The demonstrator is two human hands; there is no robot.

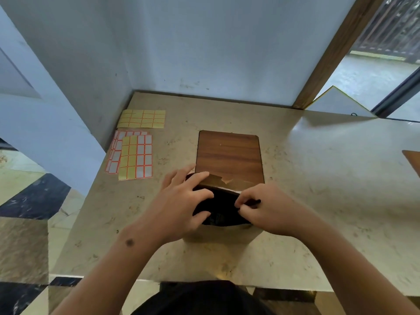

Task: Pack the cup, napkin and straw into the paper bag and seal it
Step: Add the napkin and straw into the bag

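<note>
Paper bag stands upright at 6 o'clock on the surface, mouth up, likely so items drop straight in. Left hand is half-curled, holding the bag's left rim open. Right hand pinches a thin dark straw at the mouth. Cup and napkin not visible. Label sheets at 10 o'clock, probably for sealing.

Daylight enters from the doorway at upper right; rest of scene fairly dim w/ a cool cast on the wall. Glare patch on the countertop near the right. Soft shadows under both forearms. Strong wide-angle bending at edges; overall soft, slightly blurry. The paper bag mouth reads near-black, no detail inside.
</note>
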